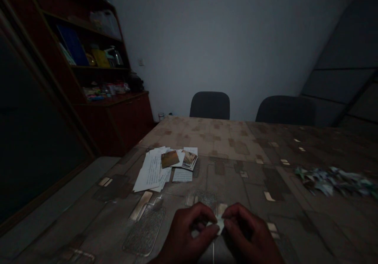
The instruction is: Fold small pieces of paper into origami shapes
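1. Dim room, patterned table [236, 145]; loose papers and photographs [156, 169] ahead, pile of folded paper pieces [333, 181] at right.
2. Left hand [187, 232], right hand [249, 232]: fingers [233, 216] pinching small white folded paper [219, 223] between both hands, front of table.
3. Risk: paper tearing from overtight pinch; creases misaligned in poor light.
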`<state>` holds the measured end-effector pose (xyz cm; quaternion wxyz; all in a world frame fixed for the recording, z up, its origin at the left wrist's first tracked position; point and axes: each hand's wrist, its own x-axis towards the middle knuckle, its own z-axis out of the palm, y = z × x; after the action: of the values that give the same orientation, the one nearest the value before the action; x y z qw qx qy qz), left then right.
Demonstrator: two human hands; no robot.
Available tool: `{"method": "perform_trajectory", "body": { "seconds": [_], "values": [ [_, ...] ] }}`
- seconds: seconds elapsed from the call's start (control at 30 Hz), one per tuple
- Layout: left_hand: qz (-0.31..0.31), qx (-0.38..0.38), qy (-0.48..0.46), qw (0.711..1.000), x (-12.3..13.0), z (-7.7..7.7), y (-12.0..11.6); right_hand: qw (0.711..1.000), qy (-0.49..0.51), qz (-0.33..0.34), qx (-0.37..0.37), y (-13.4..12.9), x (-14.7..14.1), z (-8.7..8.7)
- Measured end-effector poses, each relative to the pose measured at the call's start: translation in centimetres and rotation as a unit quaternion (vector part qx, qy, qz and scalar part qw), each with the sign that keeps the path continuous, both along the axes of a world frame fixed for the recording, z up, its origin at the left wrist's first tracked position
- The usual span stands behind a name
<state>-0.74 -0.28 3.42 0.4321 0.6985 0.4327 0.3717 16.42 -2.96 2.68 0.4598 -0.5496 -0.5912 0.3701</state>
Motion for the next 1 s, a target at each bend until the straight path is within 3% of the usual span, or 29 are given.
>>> {"method": "perform_trajectory", "body": {
  "seconds": [0.13, 0.23, 0.4, 0.63, 0.77, 0.87, 1.0],
  "values": [
    [-0.004, -0.097, -0.055, 0.994, 0.3, 0.2, 0.0, 0.997, -0.052, 0.004, 0.048, -0.2, 0.0, -0.1],
    [-0.011, -0.124, -0.078, 0.989, 0.5, -0.4, 0.0, 0.997, -0.056, -0.018, 0.044, -0.2, 0.2, -0.1],
    [0.015, -0.118, -0.098, 0.988, 0.6, -1.2, 0.1, 1.000, -0.026, -0.014, 0.008, -0.1, 0.3, -0.1],
    [-0.011, -0.074, -0.060, 0.995, 0.5, 0.1, -0.1, 0.999, -0.043, 0.003, 0.006, -0.1, -0.1, -0.7],
    [-0.016, -0.145, -0.107, 0.984, 0.6, 0.0, 0.0, 0.993, -0.102, -0.002, 0.058, -0.1, 0.6, -0.7],
    [0.004, -0.193, -0.151, 0.970, 0.8, -0.7, 0.2, 0.977, -0.160, 0.005, 0.143, 0.1, 1.4, -0.5],
    [0.016, -0.205, -0.176, 0.963, 0.8, -1.3, 0.4, 0.942, -0.195, 0.104, 0.252, 0.4, 1.7, -0.4]
  ]
}}
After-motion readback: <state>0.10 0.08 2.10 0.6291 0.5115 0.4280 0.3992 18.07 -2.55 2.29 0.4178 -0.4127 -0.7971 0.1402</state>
